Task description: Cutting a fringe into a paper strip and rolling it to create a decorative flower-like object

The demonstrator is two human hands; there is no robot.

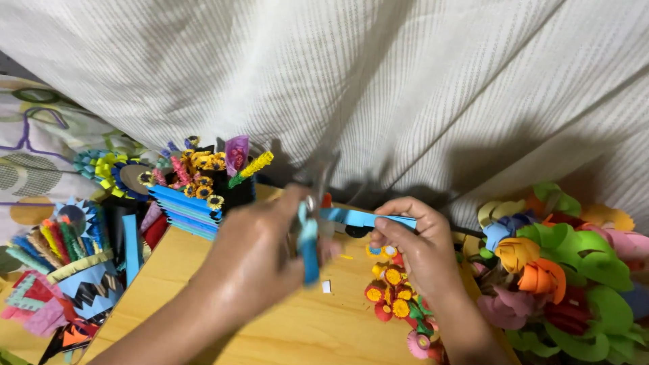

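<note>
Head view: the left hand [260, 257] grips scissors with blue handles [309, 247], blades blurred and pointing up towards the striped white curtain [405, 81]; the right hand [416, 247] pinches one end of a blue paper strip [365, 217], held level above the wooden surface [297, 324] with its other end at the scissors. A clean cut probably calls for keeping the strip taut and square to the blades. Paper flowers in yellow and red [392, 294] lie just beside the right hand; larger green, orange and pink paper blooms [561, 270] crowd the right. A blue folded-paper holder of small flowers [196, 196] stands at left. No packages, labels or signs show.
</note>
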